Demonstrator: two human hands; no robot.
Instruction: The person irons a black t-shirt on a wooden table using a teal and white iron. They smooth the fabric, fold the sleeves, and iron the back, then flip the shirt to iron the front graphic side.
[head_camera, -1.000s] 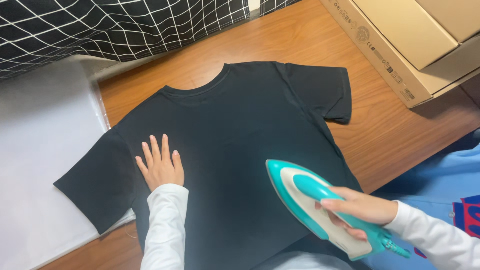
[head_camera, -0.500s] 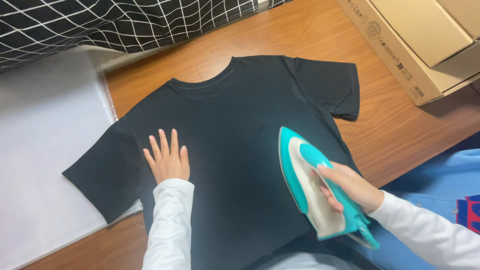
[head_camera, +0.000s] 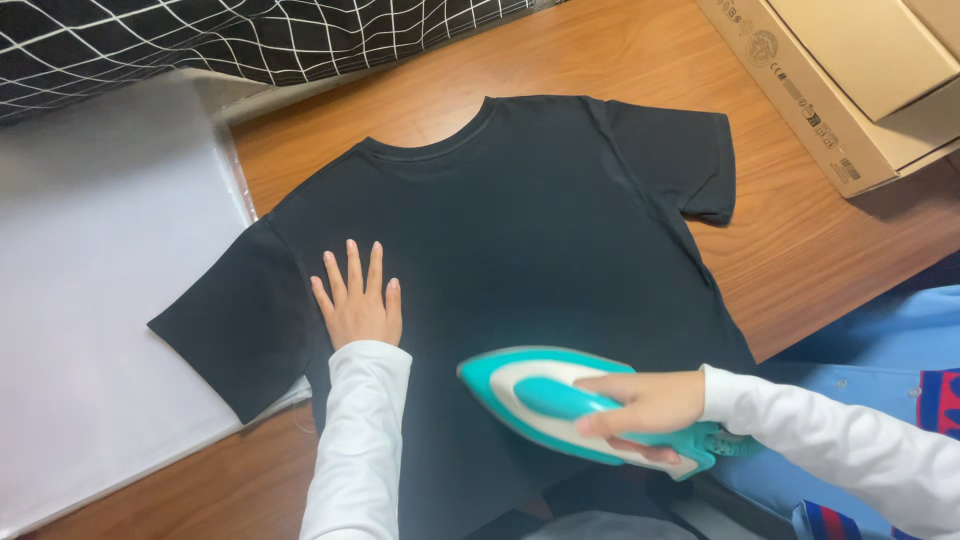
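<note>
Two hands worked: the left hand (head_camera: 358, 305) lay flat, fingers spread, on the soft, limp black T-shirt (head_camera: 520, 250); the right hand (head_camera: 640, 408) clenched the seemingly heavy turquoise iron (head_camera: 540, 395) by its handle.

the black t-shirt (head_camera: 520, 230) has its lower hem hidden under the iron (head_camera: 570, 400) and both sleeves of the person, then cut off by the bottom edge. the right hand (head_camera: 640, 405) covers the iron's handle, and its motion blurs the iron's outline. the cardboard box (head_camera: 850, 90) runs off the top right corner. the checked cloth (head_camera: 200, 40) is cut by the top edge. print on the box is too small to tell.
</note>
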